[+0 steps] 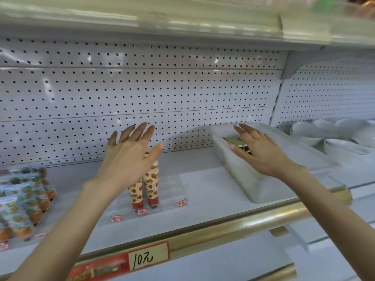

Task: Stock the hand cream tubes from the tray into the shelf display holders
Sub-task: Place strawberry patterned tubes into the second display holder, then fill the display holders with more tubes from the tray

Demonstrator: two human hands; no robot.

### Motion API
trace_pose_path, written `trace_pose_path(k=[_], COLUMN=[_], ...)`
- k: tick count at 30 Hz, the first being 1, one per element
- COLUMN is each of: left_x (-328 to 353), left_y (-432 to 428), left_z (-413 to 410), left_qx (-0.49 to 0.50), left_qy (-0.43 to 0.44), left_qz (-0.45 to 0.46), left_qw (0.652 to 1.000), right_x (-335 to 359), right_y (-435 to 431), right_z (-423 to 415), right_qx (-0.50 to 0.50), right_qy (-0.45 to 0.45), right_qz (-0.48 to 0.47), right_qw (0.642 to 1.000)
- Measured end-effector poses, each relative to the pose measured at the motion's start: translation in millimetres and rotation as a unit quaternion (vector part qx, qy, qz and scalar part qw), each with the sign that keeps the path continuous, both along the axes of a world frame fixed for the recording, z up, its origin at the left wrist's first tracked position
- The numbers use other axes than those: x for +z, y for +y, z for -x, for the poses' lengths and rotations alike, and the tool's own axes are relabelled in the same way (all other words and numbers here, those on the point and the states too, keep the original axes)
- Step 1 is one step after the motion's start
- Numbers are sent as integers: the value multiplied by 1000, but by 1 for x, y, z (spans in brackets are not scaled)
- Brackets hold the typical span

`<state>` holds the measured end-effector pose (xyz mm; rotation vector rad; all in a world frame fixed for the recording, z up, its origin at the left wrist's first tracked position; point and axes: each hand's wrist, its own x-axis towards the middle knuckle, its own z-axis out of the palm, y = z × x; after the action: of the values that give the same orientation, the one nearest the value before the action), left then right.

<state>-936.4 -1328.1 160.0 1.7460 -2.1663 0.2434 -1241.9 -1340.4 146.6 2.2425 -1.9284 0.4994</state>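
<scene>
- The left hand is released: its fingers are straight and fanned, the thumb is out to the side, and it holds nothing.
- Just below this hand stand two cream-coloured strawberry-print hand cream tubes, upright with their red caps down, in a clear acrylic display holder. The palm covers their upper ends, and I cannot tell whether it touches them.
- Small red price labels sit along the holder's front edge, nearer the person than the left palm.
- The right hand is relaxed too, with its fingers extended and close together. It is spread flat over the open top of a translucent white plastic tray and grasps nothing that shows.
- Under its thumb and fingertips, inside the tray, lie green-patterned tubes with dark caps. They are blurred, so I cannot tell whether the hand touches them.
- The tray rests on the white shelf, well apart from the left hand and on the far side of the holder from it.
- Behind both hands rises a white perforated back panel.
- To the outside of the left hand stand rows of orange-print tubes.
- To the outside of the right hand are blurred white bowls.
- Beneath both forearms runs a gold-coloured rail carrying a handwritten "10元" price tag.
</scene>
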Motion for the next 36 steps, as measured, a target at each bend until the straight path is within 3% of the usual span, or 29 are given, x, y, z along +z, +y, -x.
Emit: trace_pose_path(k=[9, 22, 36], left_x=[5, -13, -22], left_y=[-17, -50, -73], left_z=[73, 181, 221], left_qx=[-30, -29, -42], left_qy=[10, 45, 124], left_qz=[-7, -30, -96], left_qw=[999, 998, 987], right_x=[-3, -4, -3], right_y=[-35, -74, -116], right_z=[81, 167, 174], right_qx=[-2, 46, 84], right_qy=[-67, -89, -80], right_qz=[-10, -47, -138], right_qw=[998, 994, 984])
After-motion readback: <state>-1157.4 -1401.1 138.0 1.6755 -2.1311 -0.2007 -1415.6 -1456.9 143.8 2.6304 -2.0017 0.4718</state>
